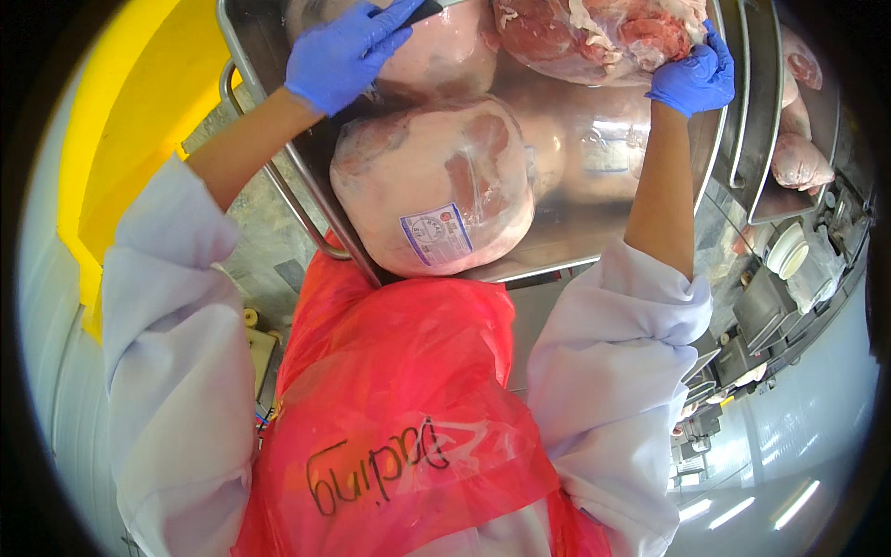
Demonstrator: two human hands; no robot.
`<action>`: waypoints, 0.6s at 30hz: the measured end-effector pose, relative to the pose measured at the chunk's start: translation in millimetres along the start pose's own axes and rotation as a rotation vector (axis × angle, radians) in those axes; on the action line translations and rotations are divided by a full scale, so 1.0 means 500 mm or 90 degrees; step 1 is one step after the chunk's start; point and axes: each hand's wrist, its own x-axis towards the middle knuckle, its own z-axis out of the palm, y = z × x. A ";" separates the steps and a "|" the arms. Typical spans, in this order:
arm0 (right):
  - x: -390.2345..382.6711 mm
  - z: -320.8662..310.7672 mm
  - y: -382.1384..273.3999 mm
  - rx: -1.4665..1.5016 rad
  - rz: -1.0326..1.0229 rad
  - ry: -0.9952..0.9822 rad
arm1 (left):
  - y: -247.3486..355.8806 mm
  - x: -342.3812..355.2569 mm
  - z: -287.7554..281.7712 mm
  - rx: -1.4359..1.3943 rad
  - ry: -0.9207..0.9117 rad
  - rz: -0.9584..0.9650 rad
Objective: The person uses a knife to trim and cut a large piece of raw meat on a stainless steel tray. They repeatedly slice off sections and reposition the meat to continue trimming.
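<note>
My left hand (343, 58), in a blue glove, is over a large pale wrapped cut of meat (436, 60) near the tray's left side. Its fingers reach to a dark, flat-ended object (423, 13) cut off by the top edge; I cannot make out its kind. At the far right, my gloved right hand (696, 78) grips the edge of a raw red cut of meat (594, 39) with white fat. Closer to me is another big meat cut in clear plastic (432, 190), bearing a white and blue label (436, 234). All of these are in a metal tray (566, 227).
A yellow bin or panel (102, 139) stands at the left. Beside the tray on the right is another metal tray with meat pieces (800, 160). The tray's side handle (302, 200) juts out at the left. My red plastic apron (399, 371) is close to the tray's near edge.
</note>
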 end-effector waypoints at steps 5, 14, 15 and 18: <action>0.005 -0.009 -0.012 -0.002 0.037 -0.015 | -0.063 0.025 0.091 -0.020 -0.007 0.042; 0.008 -0.046 0.002 -0.077 0.008 -0.025 | 0.122 0.092 -0.326 0.167 -0.223 0.050; 0.007 -0.019 0.010 -0.035 0.035 -0.020 | 0.144 0.088 -0.348 0.208 -0.199 0.075; 0.005 -0.010 0.006 -0.005 0.046 -0.011 | 0.130 0.095 -0.306 0.128 -0.139 0.156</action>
